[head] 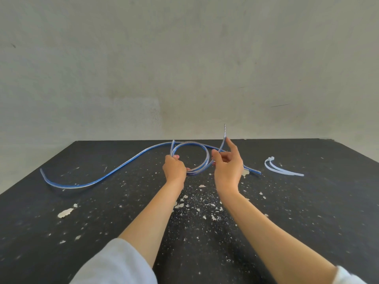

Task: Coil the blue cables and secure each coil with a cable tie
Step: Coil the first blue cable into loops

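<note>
Left hand [174,168] & right hand [227,167] both on blue cable coil [190,158], near loops hidden behind left.

Black table [307,212], flecked with white chips; long blue cable [114,171] left, white cable ties [283,170] right.

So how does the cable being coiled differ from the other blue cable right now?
The coiled cable is lifted in a loop between the left hand and right hand; the loose cable lies untouched on the black table. The coiled cable's free end points up; the loose cable snakes flat in an S. Both are blue and clear, and neither is tied.
</note>
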Tool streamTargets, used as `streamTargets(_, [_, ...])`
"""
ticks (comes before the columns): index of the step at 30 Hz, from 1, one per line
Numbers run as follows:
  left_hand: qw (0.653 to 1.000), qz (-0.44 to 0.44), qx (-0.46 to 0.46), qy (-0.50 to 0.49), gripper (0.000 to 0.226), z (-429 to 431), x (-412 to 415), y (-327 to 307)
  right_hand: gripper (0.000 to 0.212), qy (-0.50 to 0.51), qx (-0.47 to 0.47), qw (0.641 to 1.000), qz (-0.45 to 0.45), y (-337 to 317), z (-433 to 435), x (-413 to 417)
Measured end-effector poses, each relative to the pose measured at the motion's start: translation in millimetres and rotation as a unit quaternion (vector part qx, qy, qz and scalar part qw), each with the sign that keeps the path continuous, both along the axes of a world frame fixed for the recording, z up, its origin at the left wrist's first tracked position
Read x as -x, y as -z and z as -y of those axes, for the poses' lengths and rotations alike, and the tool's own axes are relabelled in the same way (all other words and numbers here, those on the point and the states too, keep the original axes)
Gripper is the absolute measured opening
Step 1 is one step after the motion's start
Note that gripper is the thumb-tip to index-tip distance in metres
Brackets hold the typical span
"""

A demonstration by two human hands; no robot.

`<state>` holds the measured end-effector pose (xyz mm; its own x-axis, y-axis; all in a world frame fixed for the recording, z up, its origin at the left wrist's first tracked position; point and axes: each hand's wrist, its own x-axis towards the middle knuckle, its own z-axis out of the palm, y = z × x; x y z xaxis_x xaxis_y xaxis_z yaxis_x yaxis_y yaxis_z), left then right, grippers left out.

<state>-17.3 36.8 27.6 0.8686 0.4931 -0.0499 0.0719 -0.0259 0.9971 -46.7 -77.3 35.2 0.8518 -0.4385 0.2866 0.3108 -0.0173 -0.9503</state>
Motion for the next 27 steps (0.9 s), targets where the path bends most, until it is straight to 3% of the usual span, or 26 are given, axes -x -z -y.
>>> streamTargets(9, [0.991,0.042,-0.093,0.086,0.028,21,6,13,0.034,0.053,-0.076,0.993,-0.076,8,11,-17])
streamTargets(27, [0.969,0.008,-0.201,0.145,0.018,-10,4,24,0.027,-0.088,0.049,0.993,-0.057,14,18,-12])
